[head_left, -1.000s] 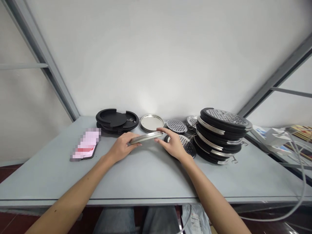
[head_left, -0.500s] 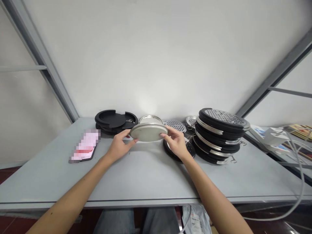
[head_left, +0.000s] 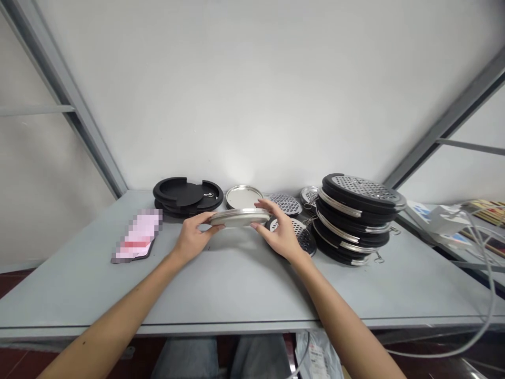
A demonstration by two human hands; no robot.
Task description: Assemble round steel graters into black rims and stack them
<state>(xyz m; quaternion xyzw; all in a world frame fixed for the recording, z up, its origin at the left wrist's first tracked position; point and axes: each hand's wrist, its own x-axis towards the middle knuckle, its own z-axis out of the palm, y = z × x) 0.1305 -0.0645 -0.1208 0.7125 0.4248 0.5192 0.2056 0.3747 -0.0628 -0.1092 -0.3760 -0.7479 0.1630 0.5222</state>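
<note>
A: What's different from half a second ago?

B: The tilt of the silver disc (head_left: 239, 217). Its pale underside faced the person squarely then; now the disc lies flatter, showing more rim and only a strip of that underside.

A: Where is it now?

B: Left of the tall stack (head_left: 355, 227) of black-rimmed graters and apart from it, held above the worktop (head_left: 229, 295).

A: And the grip?

B: The left hand (head_left: 193, 238) pinches the disc's left edge, thumb underneath. The right hand (head_left: 284, 236) holds the other edge, thumb low and a finger over the far rim; how hard that finger presses, I cannot tell.

A: So what does the change mean?

B: My reading: the disc is being turned between both hands, not set down. The silver plates (head_left: 243, 197), also left of the tall stack, sit where they were.
</note>
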